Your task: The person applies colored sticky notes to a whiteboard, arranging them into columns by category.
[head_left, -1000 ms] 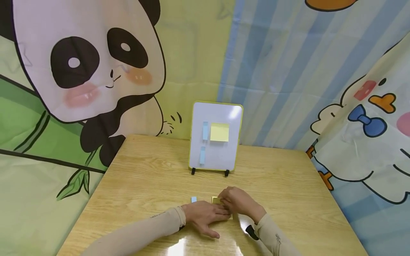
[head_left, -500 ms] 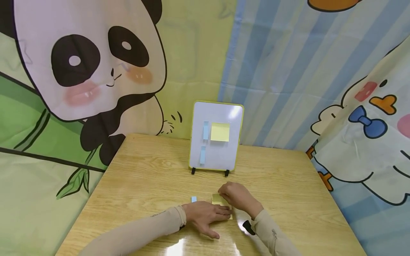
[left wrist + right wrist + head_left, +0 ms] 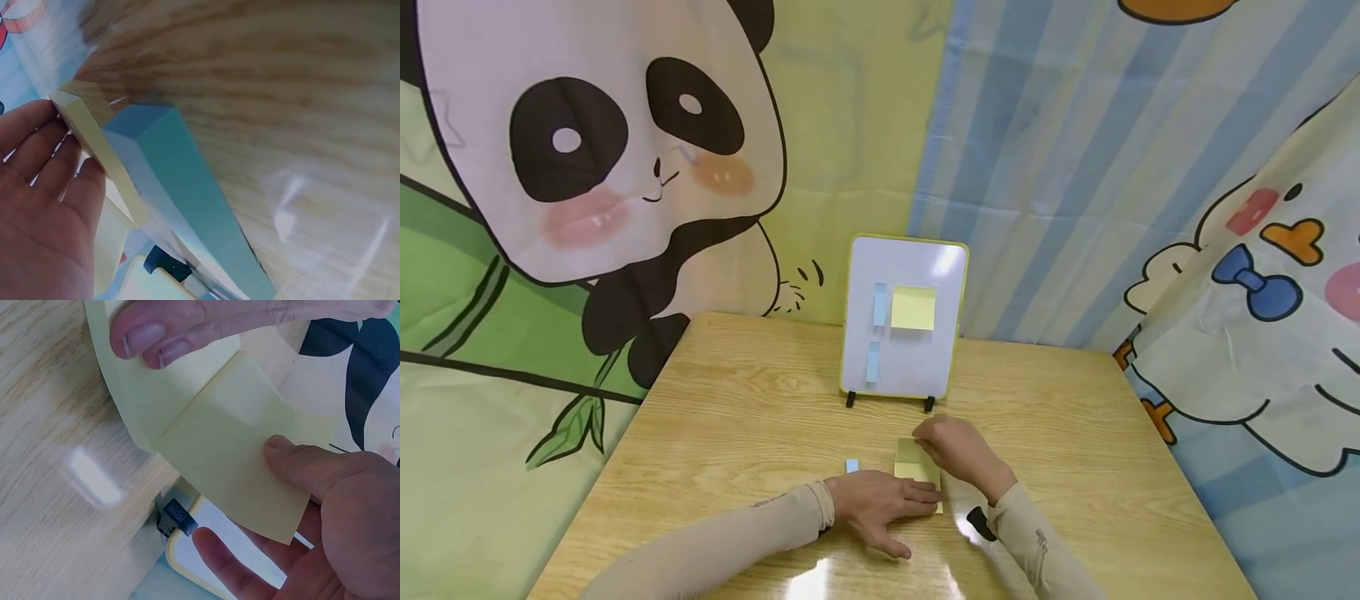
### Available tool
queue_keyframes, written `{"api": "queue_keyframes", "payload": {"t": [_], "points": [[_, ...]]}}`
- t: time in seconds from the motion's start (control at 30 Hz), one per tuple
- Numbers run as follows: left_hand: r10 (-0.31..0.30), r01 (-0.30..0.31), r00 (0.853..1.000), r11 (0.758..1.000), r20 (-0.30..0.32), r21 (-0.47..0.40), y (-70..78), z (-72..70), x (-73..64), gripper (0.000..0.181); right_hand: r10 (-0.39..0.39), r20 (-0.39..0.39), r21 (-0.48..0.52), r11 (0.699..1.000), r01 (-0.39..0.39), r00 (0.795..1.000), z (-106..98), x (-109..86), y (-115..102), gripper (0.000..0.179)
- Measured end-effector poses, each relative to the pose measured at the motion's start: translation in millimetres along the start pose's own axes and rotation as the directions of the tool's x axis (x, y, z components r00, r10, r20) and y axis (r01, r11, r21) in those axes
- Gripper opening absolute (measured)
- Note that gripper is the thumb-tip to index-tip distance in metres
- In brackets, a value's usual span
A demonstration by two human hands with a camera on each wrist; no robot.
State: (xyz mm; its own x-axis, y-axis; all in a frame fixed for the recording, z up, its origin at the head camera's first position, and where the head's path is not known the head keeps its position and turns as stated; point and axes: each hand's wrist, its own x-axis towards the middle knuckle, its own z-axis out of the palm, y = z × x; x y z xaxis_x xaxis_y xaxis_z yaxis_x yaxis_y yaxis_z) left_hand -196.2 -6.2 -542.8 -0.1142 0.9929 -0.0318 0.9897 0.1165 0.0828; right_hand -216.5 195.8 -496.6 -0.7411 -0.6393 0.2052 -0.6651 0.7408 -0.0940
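A pad of yellow sticky notes (image 3: 916, 472) lies on the table in front of the person. The left hand (image 3: 880, 504) rests across its near part with straight fingers, which also show on the pad (image 3: 165, 394) in the right wrist view. At the pad's far side the right hand (image 3: 958, 450) pinches the free end of the top sticky note (image 3: 231, 444) between thumb and fingers. That note bends up from the pad along one edge, still joined there. Left of the yellow pad is a narrow blue sticky-note pad (image 3: 181, 181), partly hidden by the left hand in the head view.
Behind the hands a small whiteboard (image 3: 940, 358) stands on black feet. It bears a yellow sticky note (image 3: 913, 308) and two blue strips, one a lower blue strip (image 3: 872, 362). The wooden table (image 3: 737, 400) reaches back to a printed curtain (image 3: 842, 150).
The right hand has moved slightly away from the body, lifting the top yellow note further off the pad, so more of it shows. The left hand has stayed in place.
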Motion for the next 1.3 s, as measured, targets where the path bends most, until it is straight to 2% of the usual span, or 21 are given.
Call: {"api": "queue_keyframes", "payload": {"t": [0.2,0.27,0.43,0.57,0.67,0.73,0.77,0.8,0.83,0.87,0.9,0.97,1.0,1.03,1.07,1.1,1.13,1.17,1.3], "points": [[0.003,-0.003,1.000,1.000,-0.005,0.005,-0.5,-0.8,-0.5,0.074,0.020,0.014,0.011,1.000,-0.020,1.000,-1,4.5,1,0.009],[0.006,-0.005,1.000,1.000,-0.007,0.006,0.3,-1.3,-0.6,0.074,0.035,-0.013,0.034,0.999,-0.034,0.999,-6,7.2,2,0.010],[-0.001,0.001,1.000,1.000,0.000,0.008,2.9,-0.5,-0.6,0.074,0.067,-0.141,0.093,0.994,-0.055,0.988,-20,15.2,1,0.012],[-0.010,0.010,1.000,1.000,-0.005,0.013,5.1,-2.5,1.5,0.072,0.038,-0.135,0.078,0.997,-0.027,0.990,-20,19.7,0,0.011],[-0.009,0.011,0.998,0.999,-0.058,0.031,3.0,-9.6,4.5,0.069,0.014,-0.144,0.046,0.999,-0.008,0.990,-14,23.7,2,0.012],[-0.006,0.012,0.991,0.999,-0.134,0.045,-1.9,-18.0,5.4,0.065,0.003,-0.177,0.031,1.000,0.003,0.984,-12,27.3,5,0.014],[-0.003,0.013,0.982,0.999,-0.190,0.052,-5.1,-22.7,4.5,0.062,-0.006,-0.198,0.025,1.000,0.011,0.980,-11,29.2,7,0.016],[0.000,0.017,0.967,0.998,-0.257,0.063,-9.3,-27.8,3.4,0.057,-0.014,-0.222,0.020,1.000,0.019,0.975,-10,31.0,9,0.017],[0.003,0.025,0.943,0.997,-0.332,0.080,-14.1,-33.6,2.2,0.053,-0.025,-0.245,0.012,1.000,0.028,0.969,-10,33.2,12,0.019],[0.008,0.038,0.912,0.994,-0.410,0.104,-19.3,-39.7,0.7,0.047,-0.035,-0.269,0.004,0.999,0.038,0.962,-9,35.4,15,0.021],[0.015,0.060,0.874,0.989,-0.485,0.138,-24.9,-45.6,-0.8,0.040,-0.046,-0.294,-0.009,0.999,0.045,0.955,-9,37.7,18,0.023],[0.007,0.127,0.781,0.977,-0.625,0.169,-35.6,-57.0,-3.8,0.030,-0.068,-0.341,-0.041,0.998,0.057,0.938,-8,42.6,24,0.026],[-0.007,0.166,0.735,0.971,-0.678,0.170,-40.8,-62.2,-4.5,0.027,-0.081,-0.359,-0.065,0.996,0.062,0.930,-7,45.1,27,0.026],[-0.025,0.209,0.695,0.963,-0.718,0.169,-45.5,-66.8,-5.2,0.027,-0.095,-0.374,-0.089,0.994,0.066,0.922,-7,47.6,29,0.027],[-0.046,0.246,0.663,0.956,-0.747,0.160,-50.2,-70.5,-5.3,0.028,-0.106,-0.390,-0.108,0.992,0.069,0.915,-7,49.9,31,0.027],[-0.071,0.279,0.639,0.949,-0.766,0.146,-54.4,-73.7,-5.0,0.029,-0.115,-0.402,-0.125,0.990,0.070,0.908,-8,52.3,33,0.026],[-0.101,0.309,0.622,0.943,-0.776,0.125,-58.2,-76.3,-4.7,0.031,-0.123,-0.410,-0.137,0.988,0.072,0.904,-8,54.4,34,0.026],[-0.127,0.339,0.617,0.933,-0.777,0.117,-62.4,-77.4,-3.8,0.033,-0.126,-0.419,-0.145,0.987,0.071,0.899,-9,56.5,36,0.027],[-0.201,0.428,0.624,0.897,-0.755,0.115,-77.6,-76.7,1.3,0.039,-0.125,-0.437,-0.152,0.986,0.064,0.891,-10,64.7,41,0.031]]}}
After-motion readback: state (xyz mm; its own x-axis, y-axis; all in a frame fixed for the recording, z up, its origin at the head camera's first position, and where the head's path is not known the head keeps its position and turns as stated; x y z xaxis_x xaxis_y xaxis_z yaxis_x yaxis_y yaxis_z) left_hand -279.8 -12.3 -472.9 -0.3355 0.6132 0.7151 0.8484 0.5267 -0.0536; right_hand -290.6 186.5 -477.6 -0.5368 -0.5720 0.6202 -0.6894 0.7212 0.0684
